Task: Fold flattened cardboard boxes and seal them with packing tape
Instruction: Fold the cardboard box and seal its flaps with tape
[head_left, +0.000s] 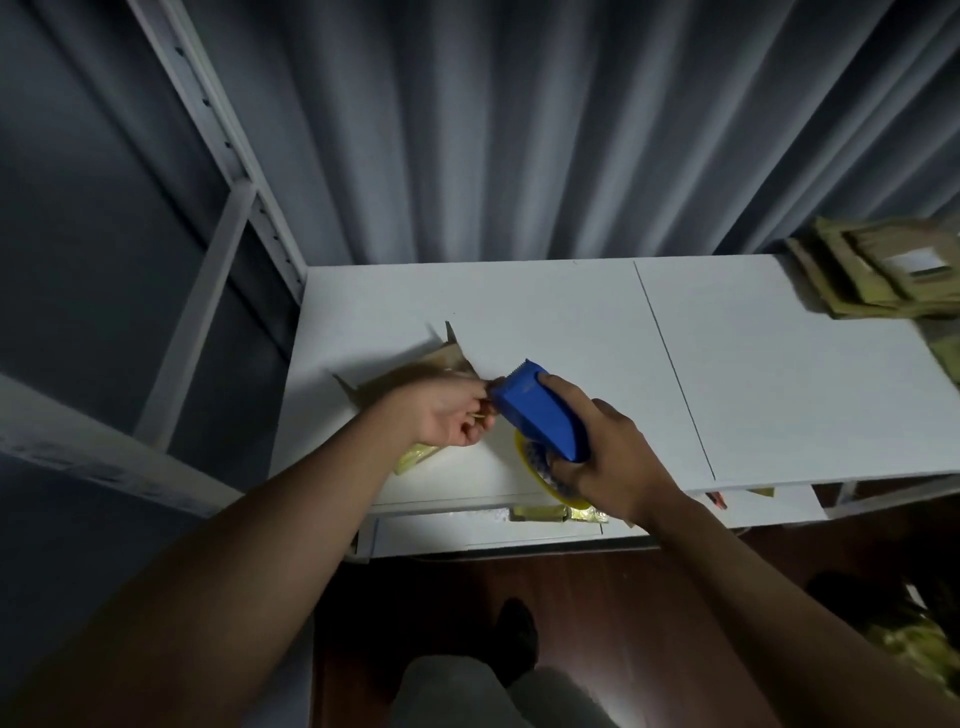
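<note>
White table (571, 322) before grey curtains (519, 130); flattened boxes (883, 275) stacked far right. The brown cardboard box (415, 376) — blurred, seemingly part-folded — sits left, under the left hand (452, 415), which pinches tape; the right hand (613, 457) grips the blue tape dispenser (540, 410).

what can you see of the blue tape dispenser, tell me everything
The blue tape dispenser looks like moulded plastic, with a smooth curved cover and a toothed cutting edge at its far tip. A roll on a yellow core shows beneath its near end. It is held above the white table, tilted, tip pointing away and left. The right hand grips it from the right, fingers curled over the cover. The left hand pinches something at its tip, probably the tape end, over a blurred cardboard box.
</note>
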